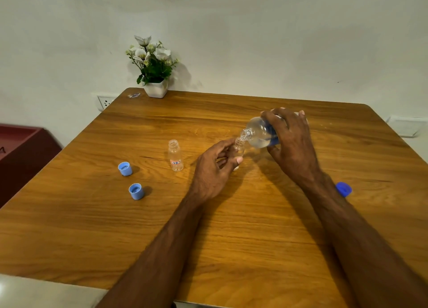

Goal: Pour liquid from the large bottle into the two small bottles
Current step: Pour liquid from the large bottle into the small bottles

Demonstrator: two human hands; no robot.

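Observation:
My right hand (293,141) grips the large clear bottle (259,133) with a blue label, tipped to the left so its open mouth meets the mouth of a small clear bottle (239,146). My left hand (214,168) holds that small bottle upright on the wooden table (208,226), and my fingers hide most of it. A second small clear bottle (175,155) with a red-edged label stands uncapped and apart, to the left of my left hand.
Two light blue caps (125,168) (136,191) lie open side up at the left. A darker blue cap (344,189) lies behind my right forearm. A white pot of flowers (155,67) stands at the table's far edge by the wall. A dark red cabinet (20,150) is left of the table.

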